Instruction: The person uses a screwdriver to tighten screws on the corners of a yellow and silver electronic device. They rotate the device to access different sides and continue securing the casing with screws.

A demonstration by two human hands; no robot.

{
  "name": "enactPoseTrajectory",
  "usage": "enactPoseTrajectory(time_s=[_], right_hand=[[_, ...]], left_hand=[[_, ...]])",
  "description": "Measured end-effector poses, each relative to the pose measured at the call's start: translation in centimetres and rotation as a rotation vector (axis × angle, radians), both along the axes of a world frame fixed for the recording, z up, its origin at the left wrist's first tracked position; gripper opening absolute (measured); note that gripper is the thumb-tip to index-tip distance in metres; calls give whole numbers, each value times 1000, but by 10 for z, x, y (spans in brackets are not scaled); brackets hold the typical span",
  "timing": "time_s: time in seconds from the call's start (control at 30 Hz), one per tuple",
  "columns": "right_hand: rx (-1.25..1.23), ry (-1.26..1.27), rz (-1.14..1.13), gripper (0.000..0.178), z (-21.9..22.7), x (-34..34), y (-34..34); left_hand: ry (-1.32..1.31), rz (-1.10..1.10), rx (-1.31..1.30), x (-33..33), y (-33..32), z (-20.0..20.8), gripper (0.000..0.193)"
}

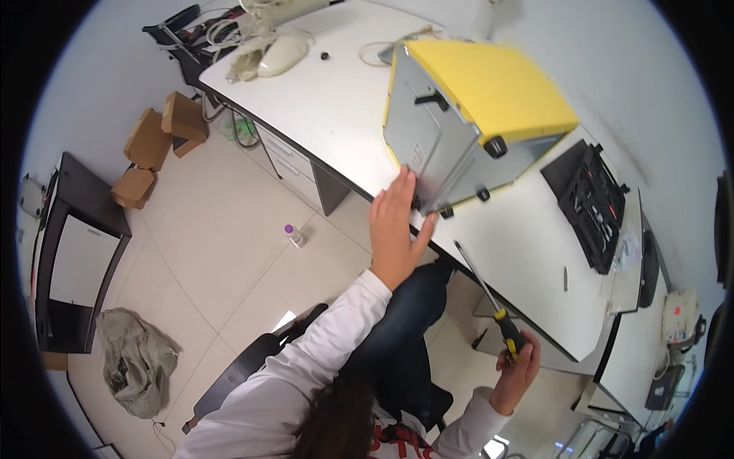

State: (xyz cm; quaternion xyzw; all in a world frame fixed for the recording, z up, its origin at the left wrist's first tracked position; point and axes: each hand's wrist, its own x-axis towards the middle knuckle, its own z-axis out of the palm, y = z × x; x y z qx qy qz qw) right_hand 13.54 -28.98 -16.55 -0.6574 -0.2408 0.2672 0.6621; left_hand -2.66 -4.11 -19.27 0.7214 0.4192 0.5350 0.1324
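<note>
A yellow and grey metal case [505,84] lies tipped on the white desk, its grey side and black feet facing me. My left hand [395,233] rests against the case's near lower edge, fingers stretched out and thumb apart. Below the desk's front edge, my right hand [518,375] grips a long screwdriver [502,325] by its black and yellow handle. The screwdriver's shaft points up and to the left, its tip near the desk edge and apart from the case.
An open black toolbox [592,206] lies on the desk's right part, near a small grey rod [566,278]. A cream-coloured device [283,55] with cables is at the far left. On the floor are cardboard boxes [149,139], a purple-capped bottle [294,236] and a grey cloth bag [136,363].
</note>
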Motion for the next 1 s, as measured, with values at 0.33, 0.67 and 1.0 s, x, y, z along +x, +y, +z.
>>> enactPoseTrajectory(time_s=[0.33, 0.67, 1.0], right_hand=[[227, 281, -238, 43, -4, 14, -32], [234, 293, -287, 40, -11, 24, -60], [442, 605, -282, 40, -32, 32, -81]], left_hand=[[79, 88, 173, 2, -23, 17, 27], [308, 68, 152, 5, -25, 20, 34], [175, -20, 164, -15, -25, 27, 53]])
